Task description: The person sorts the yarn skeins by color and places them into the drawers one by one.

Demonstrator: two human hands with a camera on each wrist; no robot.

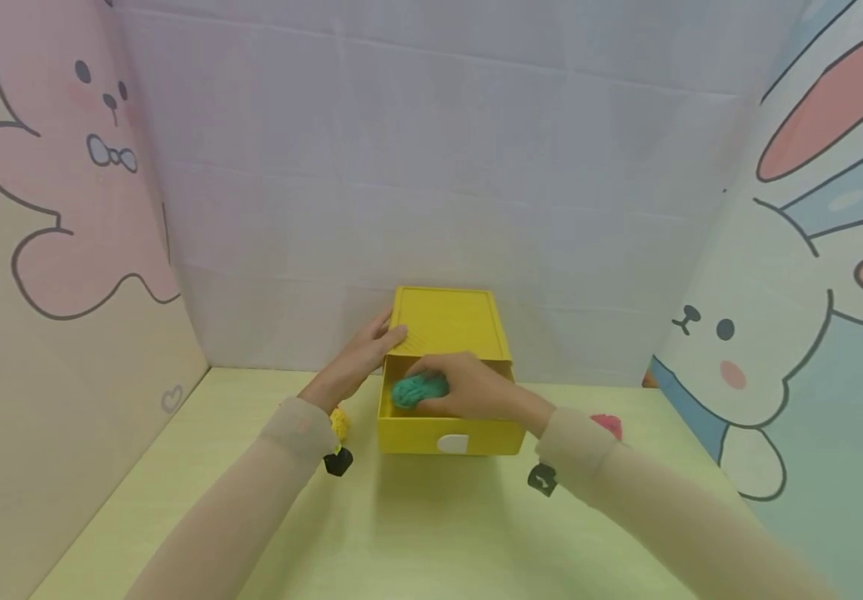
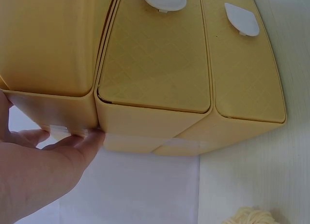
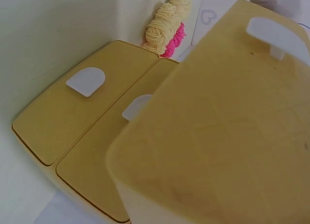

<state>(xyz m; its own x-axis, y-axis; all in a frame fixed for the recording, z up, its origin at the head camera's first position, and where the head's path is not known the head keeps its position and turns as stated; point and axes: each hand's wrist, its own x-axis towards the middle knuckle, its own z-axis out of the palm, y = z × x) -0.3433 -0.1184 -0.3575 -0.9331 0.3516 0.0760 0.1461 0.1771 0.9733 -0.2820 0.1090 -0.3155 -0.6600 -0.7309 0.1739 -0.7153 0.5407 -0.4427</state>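
A yellow drawer cabinet (image 1: 446,321) stands against the back wall, its top drawer (image 1: 408,437) pulled out toward me. Inside that drawer my right hand (image 1: 472,387) grips a skein of green yarn (image 1: 407,392), fingers and thumb curled round it. My left hand (image 1: 359,354) rests on the cabinet's upper left edge, thumb over the top and fingers along the side. The left wrist view shows the left fingers (image 2: 89,141) touching the side wall. The right wrist view shows the drawer front (image 3: 218,127) with a white handle; the right hand is out of that view.
Two lower drawers (image 3: 68,120) are closed. Yellow yarn (image 1: 339,423) lies left of the cabinet, partly behind the left wrist. Pink yarn (image 1: 609,425) sits to the right beyond the right sleeve. Walls with cartoon animals (image 1: 731,333) border the table on both sides.
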